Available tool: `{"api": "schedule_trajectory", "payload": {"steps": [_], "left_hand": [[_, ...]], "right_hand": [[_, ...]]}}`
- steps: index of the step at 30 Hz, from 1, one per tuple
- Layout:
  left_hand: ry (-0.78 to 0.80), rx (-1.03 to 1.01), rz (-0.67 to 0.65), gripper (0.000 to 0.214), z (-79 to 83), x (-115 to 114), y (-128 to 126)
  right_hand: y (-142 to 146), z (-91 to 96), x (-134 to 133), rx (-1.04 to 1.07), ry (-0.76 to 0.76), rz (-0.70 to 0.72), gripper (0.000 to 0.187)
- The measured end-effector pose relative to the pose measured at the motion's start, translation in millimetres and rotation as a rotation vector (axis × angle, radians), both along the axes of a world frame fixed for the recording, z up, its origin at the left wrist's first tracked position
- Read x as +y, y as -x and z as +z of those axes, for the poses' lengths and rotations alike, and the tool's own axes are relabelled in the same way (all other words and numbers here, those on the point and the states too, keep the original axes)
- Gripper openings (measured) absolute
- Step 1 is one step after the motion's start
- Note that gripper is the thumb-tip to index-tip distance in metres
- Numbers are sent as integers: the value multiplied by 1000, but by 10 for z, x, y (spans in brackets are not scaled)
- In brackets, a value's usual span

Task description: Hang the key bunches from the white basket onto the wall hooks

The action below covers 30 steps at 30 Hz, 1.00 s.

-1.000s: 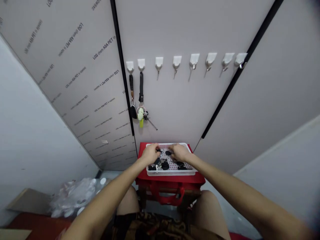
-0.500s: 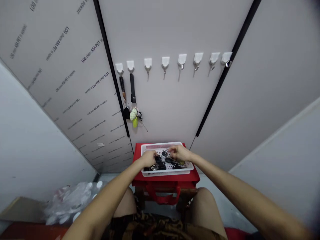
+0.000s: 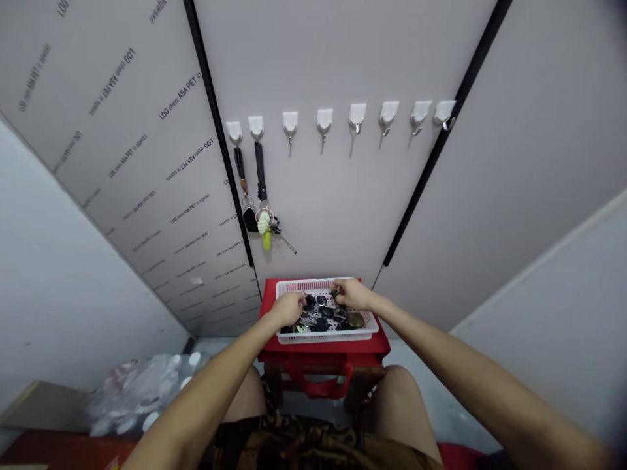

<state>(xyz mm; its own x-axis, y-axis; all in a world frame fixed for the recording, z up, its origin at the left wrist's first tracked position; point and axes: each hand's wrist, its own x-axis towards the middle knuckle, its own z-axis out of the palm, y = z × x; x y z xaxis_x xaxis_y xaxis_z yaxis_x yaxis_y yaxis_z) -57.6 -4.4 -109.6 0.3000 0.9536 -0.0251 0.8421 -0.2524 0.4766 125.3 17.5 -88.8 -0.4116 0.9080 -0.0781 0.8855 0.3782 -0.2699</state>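
Observation:
A white perforated basket (image 3: 304,285) sits on a red bag (image 3: 323,349) that lies over a small wooden stool. Inside the basket lies a heap of keys (image 3: 323,315) with black fobs. My left hand (image 3: 288,307) rests curled on the left side of the heap. My right hand (image 3: 353,294) is curled over the far right of the heap, fingers pinched on something I cannot make out. On the wall above runs a row of white hooks (image 3: 323,119). The two leftmost hooks carry key bunches (image 3: 259,219) on black straps, one with a green charm.
A black vertical strip (image 3: 215,130) divides the wall panels left of the hooks, another slants at the right (image 3: 441,143). A crumpled clear plastic bag (image 3: 142,391) lies on the floor at the left beside a cardboard piece (image 3: 39,405). My knees flank the stool.
The view shifted so the basket and hooks moved left in frame. My right hand moved toward the far right of the basket; my left hand stayed on the key heap.

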Motion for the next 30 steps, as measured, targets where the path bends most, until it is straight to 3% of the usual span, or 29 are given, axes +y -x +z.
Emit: {"api": "schedule_trajectory", "payload": {"steps": [3, 7, 10, 13, 17, 24, 30], "left_hand": [[27, -203, 45, 21, 18, 53, 39], [163, -636, 88, 15, 127, 126, 42], [285, -928, 76, 12, 268, 132, 3], [347, -1113, 65, 16, 419, 118, -24], [344, -1230, 108, 22, 611, 118, -10], [175, -1226, 99, 22, 1066, 225, -24], [-249, -1108, 129, 12, 1685, 373, -22]], "right_hand": [[-92, 68, 37, 69, -28, -76, 29], [-53, 54, -22, 169, -9, -16, 28], [129, 41, -110, 466, 39, 50, 31], [337, 83, -171, 790, 185, 105, 28], [488, 230, -174, 1006, 301, -5, 20], [514, 785, -40, 1038, 91, 13, 19], [636, 1546, 172, 1063, -147, -38, 17]]}}
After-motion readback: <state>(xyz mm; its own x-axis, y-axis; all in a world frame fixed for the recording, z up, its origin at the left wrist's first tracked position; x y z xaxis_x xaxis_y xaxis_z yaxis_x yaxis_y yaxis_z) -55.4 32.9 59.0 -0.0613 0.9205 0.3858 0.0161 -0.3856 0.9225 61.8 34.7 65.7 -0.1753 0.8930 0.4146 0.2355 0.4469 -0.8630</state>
